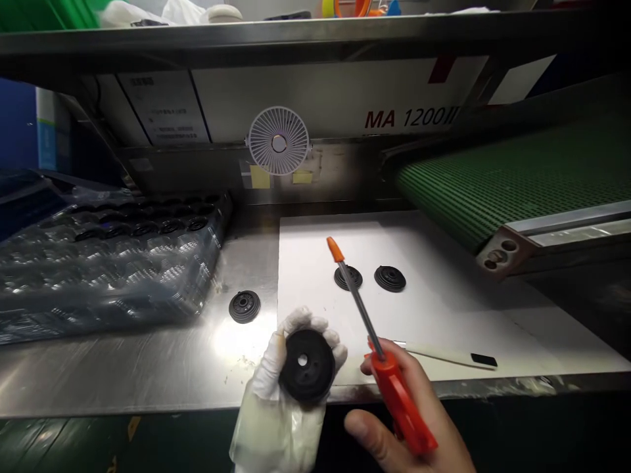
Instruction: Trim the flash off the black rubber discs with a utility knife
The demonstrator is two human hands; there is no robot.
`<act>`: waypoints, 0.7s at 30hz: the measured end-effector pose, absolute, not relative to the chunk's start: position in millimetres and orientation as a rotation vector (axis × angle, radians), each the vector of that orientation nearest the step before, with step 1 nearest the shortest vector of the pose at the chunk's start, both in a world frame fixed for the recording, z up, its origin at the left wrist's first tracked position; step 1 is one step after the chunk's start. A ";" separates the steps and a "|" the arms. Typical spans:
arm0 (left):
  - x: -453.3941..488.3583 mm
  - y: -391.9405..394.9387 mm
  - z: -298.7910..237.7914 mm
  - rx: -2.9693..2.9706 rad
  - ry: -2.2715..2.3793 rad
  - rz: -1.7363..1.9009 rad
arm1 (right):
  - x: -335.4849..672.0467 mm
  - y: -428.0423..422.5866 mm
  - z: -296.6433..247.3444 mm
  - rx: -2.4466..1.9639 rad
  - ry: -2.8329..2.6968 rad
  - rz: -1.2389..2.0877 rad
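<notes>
1. Gripping a black rubber disc [308, 364] in the L hand [269, 374], lower middle of frame. Hand's in a white glove w/ clear plastic over the wrist, fingers closed round the disc's rim, center hole facing the camera.
2. Holding a red-handled tool [401, 407] in the bare R hand [411, 420], lower right of frame. Fingers are wrapped tight on the handle, thumb [359, 426] sitting just below it. Long thin shaft's pointing up-left, orange tip [335, 249] hanging over the white sheet, touching nothing.
3. Lying on the white sheet [444, 315], center of frame, 2 more black discs [348, 278] [390, 278] are sitting just beside each other, w/ a white stick [453, 357] w/ black end lying near the sheet's front edge.
4. Sitting on the steel table [148, 368], just left of the sheet, another black disc [244, 307] is resting near the L hand.
5. Piling up at left of frame, clear plastic trays [98, 276] are holding rows of black discs.
6. Running along upper right, a green conveyor belt [503, 177] is ending beside the sheet; a white fan [279, 141] is hanging on the machine panel [409, 117], upper middle, under a steel shelf [296, 33].
</notes>
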State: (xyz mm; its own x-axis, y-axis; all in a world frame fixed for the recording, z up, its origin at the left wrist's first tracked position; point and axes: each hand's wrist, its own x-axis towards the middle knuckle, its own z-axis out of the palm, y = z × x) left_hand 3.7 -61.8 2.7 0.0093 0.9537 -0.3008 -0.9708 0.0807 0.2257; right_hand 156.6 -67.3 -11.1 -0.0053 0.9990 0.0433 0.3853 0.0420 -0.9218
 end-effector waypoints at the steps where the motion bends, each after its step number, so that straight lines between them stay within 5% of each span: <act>1: 7.6 -62.5 2.1 -0.004 0.457 1.513 | 151.3 -66.8 -11.0 -1.451 -1.493 0.969; 21: -5.3 -52.7 -7.0 0.057 0.144 1.411 | 182.4 -51.3 -23.1 -1.559 -1.499 0.705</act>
